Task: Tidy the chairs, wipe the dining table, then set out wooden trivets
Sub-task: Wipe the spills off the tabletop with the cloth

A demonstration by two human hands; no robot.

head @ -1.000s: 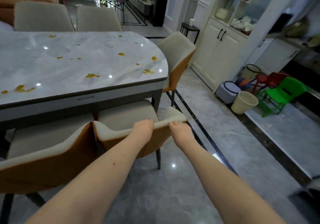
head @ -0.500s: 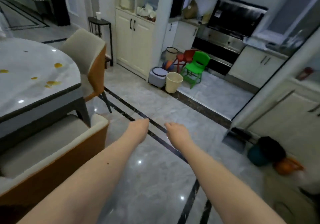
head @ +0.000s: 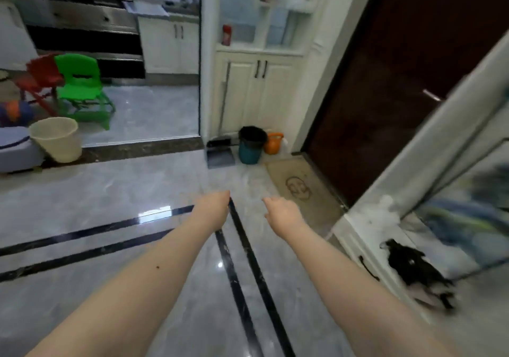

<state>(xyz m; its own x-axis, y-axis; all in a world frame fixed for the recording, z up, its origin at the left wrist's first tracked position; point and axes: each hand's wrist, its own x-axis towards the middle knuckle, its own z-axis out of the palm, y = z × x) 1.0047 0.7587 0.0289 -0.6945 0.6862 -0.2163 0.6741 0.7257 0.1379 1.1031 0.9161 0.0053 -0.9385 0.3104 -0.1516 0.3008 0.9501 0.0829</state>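
1. Hands first: the left hand (head: 213, 205) and right hand (head: 282, 213) are both stretched out in front over the floor, fingers loosely curled, nothing in either one. They're close together but not touching.

2. Floor (head: 110, 196) is glossy grey marble-look tile with pairs of black inlay strips (head: 239, 268) crossing right under the arms.

3. Task stuff: the dining table, its chairs and the wooden trivets are all out of shot, so can't say where they sit from this angle.

4. Off to the left there's a green kids' chair (head: 81, 86) with a red kids' chair (head: 40, 78) just beside it, both on the slightly raised kitchen floor. A cream wastebasket (head: 56, 139) stands in front of them, next to a greyish-blue low thing at the frame edge that I can't identify.

5. Straight ahead is a white cabinet (head: 256, 92) with black handles and glass-fronted shelves above. At its foot: a teal bin (head: 251, 145) with a black liner, an orange jug (head: 273, 143) touching or nearly touching it on the right, and a grey dustpan (head: 219, 157) on the left.

6. A tan doormat (head: 298, 188) lies in front of a dark brown door (head: 407, 61).

7. The right edge is a blurry white cabinet front with something black (head: 413, 267) hanging on it; too smeared to tell what.
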